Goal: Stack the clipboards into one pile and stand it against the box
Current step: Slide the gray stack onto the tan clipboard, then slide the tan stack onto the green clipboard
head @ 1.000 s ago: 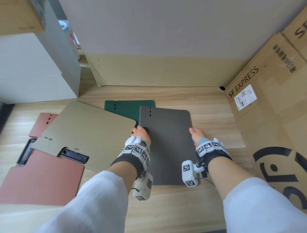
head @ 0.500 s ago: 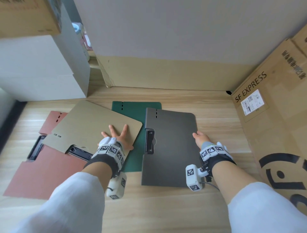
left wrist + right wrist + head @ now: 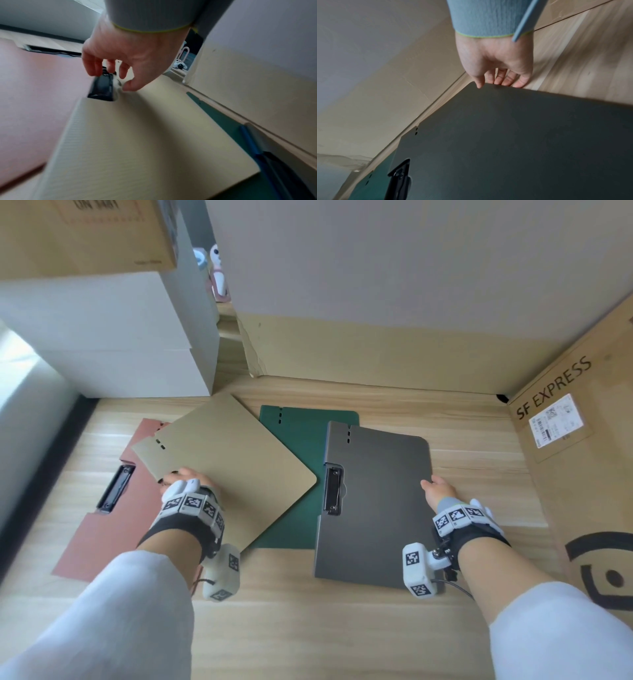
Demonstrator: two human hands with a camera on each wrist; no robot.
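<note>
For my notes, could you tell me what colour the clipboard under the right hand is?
Dark grey; the clipboard shows best in the head view.

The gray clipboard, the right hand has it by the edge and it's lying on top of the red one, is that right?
Not quite: the gray clipboard, held at its edge by the right hand, lies partly on the green clipboard, not the red one. The head view shows it.
</note>
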